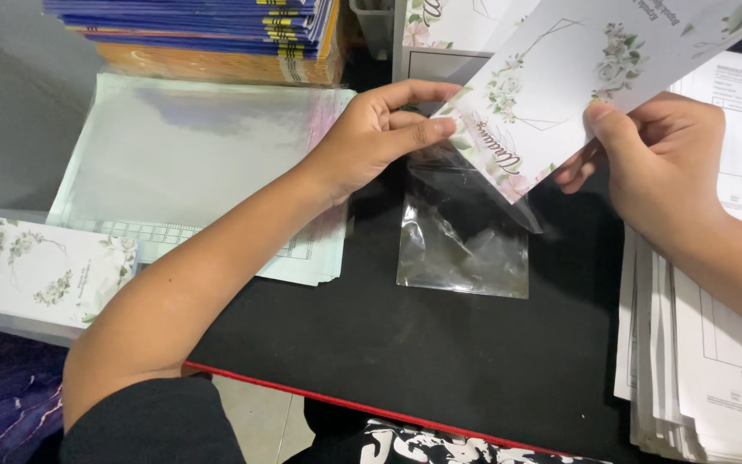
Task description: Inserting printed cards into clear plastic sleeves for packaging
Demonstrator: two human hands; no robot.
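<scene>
From the head camera, the left hand (pixel 380 129) reaches in from the lower left to the upper middle of the frame, thumb and fingers pinching the mouth of a clear plastic sleeve (pixel 464 236). The right hand (pixel 659 159), at upper right, pinches a floral printed card (pixel 560 77) between thumb and fingers, tilted, its lower corner entering the sleeve's mouth. The sleeve lies crinkled on the black table (pixel 405 335) at centre. A stack of clear sleeves (pixel 191 163) sits at upper left, a finished card (pixel 45 271) at far left, a paper stack (pixel 706 369) at lower right.
</scene>
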